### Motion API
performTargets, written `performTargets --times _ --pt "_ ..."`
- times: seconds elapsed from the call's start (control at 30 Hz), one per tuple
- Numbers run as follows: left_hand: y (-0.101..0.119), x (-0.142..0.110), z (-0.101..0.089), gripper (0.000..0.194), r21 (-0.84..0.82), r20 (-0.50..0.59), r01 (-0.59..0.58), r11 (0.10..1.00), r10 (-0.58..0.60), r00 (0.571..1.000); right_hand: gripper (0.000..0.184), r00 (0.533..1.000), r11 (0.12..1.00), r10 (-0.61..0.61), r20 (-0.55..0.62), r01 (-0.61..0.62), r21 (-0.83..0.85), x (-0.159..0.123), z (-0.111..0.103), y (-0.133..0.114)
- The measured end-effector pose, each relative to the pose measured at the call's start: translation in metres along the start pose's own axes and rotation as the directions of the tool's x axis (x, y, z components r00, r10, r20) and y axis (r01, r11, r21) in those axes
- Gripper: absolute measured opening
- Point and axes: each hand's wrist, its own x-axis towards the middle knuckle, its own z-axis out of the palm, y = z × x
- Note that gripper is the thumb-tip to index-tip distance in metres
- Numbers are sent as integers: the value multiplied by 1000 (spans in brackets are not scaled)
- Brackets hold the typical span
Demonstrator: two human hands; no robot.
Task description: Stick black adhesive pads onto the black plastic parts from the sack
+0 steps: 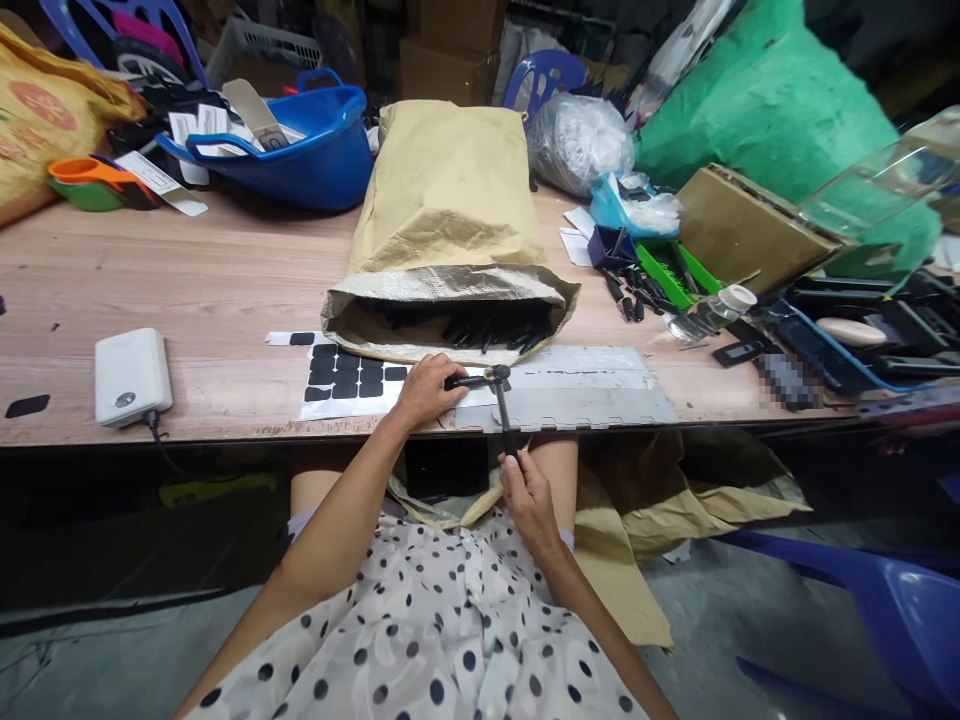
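Note:
My left hand [431, 390] rests at the table's front edge, its fingers closed on a small black piece [463, 381] that points right. My right hand [529, 490], just below the edge, grips the dark handle of a small hammer [503, 410]. The hammer's head lies over the far end of the black piece; whether they touch I cannot tell. Under both is a pale metal strip [585, 390] along the edge. Left of my left hand, a white sheet [337, 408] carries rows of black rounded stickers [346, 376]. Beyond, a tan sack [450, 190] gapes toward me with black pieces inside.
A white power bank [133, 375] with a cable sits at left. Behind it is a blue basin [300, 165] of cards. On the right are a green tray [679, 270], a clear bottle [712, 312] and a cardboard piece [739, 225]. An opened sack [450, 510] hangs at my lap.

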Motion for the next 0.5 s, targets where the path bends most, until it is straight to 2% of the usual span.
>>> performTargets --times 0.13,0.27,0.5 --pt "0 -1 2 18 20 -8 -2 1000 2 1000 48 995 987 98 -30 -94 130 2 -9 -4" --pt "-2 -2 2 17 21 -7 -13 1000 13 1000 52 984 959 174 47 -180 218 6 -17 -9" --pt "4 -9 -9 16 -34 6 -91 995 91 996 54 971 936 167 172 -211 280 13 -22 -7"
